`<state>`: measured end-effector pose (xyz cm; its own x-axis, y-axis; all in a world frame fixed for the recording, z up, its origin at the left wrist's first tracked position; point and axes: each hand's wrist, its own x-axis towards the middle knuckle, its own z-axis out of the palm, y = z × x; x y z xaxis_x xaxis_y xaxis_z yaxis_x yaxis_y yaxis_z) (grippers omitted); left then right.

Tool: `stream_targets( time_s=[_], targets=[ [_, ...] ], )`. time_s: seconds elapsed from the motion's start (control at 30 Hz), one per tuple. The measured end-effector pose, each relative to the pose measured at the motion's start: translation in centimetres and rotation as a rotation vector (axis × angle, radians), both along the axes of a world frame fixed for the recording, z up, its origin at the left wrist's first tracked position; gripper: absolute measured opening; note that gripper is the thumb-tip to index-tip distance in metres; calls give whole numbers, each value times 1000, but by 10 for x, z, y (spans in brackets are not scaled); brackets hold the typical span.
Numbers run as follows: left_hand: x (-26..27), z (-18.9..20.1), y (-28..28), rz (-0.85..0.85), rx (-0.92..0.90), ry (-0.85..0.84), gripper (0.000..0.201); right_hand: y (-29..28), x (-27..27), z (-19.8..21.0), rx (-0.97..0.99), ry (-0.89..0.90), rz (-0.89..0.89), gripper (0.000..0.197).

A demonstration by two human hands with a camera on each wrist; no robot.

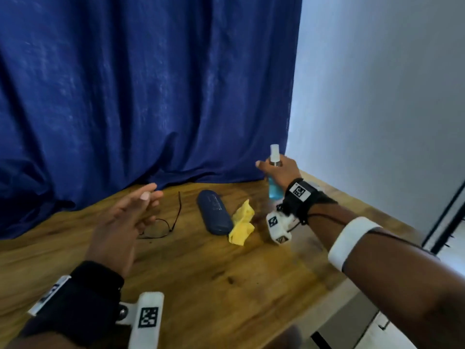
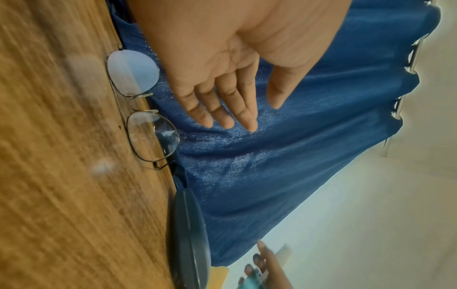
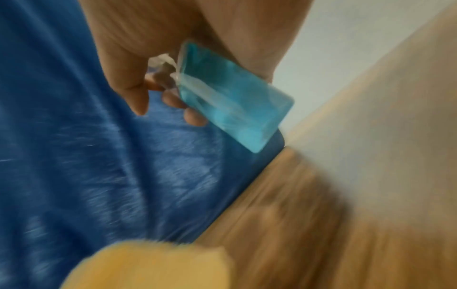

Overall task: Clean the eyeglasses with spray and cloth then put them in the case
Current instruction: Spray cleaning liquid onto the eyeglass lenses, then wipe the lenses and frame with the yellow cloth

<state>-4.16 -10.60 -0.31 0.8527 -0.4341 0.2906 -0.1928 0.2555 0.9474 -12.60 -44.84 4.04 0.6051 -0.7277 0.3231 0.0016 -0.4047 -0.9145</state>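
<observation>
Head view shows my right hand (image 1: 279, 170) raised above the far right corner of the table (image 1: 201, 273), its grip wrapped around the spray bottle (image 1: 273, 182), index finger stretched out past the white nozzle. Right wrist view confirms it: fingers (image 3: 195, 117) and thumb curl round the blue bottle (image 3: 232, 97), which is tilted, its base clear of the wood. My left hand (image 1: 125, 217) hovers flat over the eyeglasses (image 1: 163, 222), grip wide, fingers (image 2: 222, 109) straight and together, holding nothing and apart from the frame (image 2: 143, 103). The eyeglasses lie on the table with temples unfolded. Just right of them lies the closed blue case (image 1: 214, 212), with the crumpled yellow cloth (image 1: 242, 222) touching its right side. A blue curtain (image 1: 151, 84) hangs behind.
</observation>
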Motion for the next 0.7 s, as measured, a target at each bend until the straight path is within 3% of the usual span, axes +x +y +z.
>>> stream_targets(
  time_s=[0.13, 0.37, 0.5, 0.57, 0.63, 0.7],
  targets=[
    [1, 1, 1, 7, 19, 20, 32, -49, -8, -18, -79, 69, -163, 33],
    [-1, 0, -1, 10, 43, 25, 31, -65, -7, -38, -91, 192, -210, 39],
    [-3, 2, 1, 18, 33, 25, 31, -68, -2, -40, 8, 237, -225, 65],
    [-5, 3, -1, 24, 29, 30, 31, -67, -5, -41, 64, 189, -249, 86],
    [-6, 6, -1, 34, 20, 55, 30, -63, -8, -34, -9, 83, -380, 100],
    [-6, 7, 0, 43, 5, 66, 30, -51, -10, -16, -191, -26, -530, 95]
  ],
)
